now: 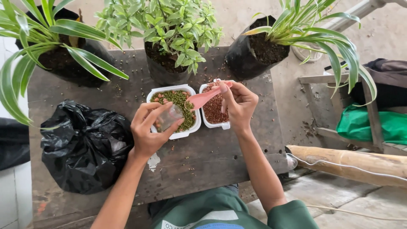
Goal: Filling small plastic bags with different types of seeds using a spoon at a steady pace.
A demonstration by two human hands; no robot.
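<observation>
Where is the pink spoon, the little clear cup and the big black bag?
pink spoon (202, 98), head view, on the middle of its bowl.
little clear cup (170, 116), head view, on its see-through side between the left hand's fingers.
big black bag (82, 146), head view, on its crumpled middle.

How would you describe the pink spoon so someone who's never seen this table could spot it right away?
On the dark wooden table, in front of three potted plants, two white trays sit side by side. The pink spoon is above them, held in the right hand, bowl pointing toward the left hand. It is the only pink thing there.
</observation>
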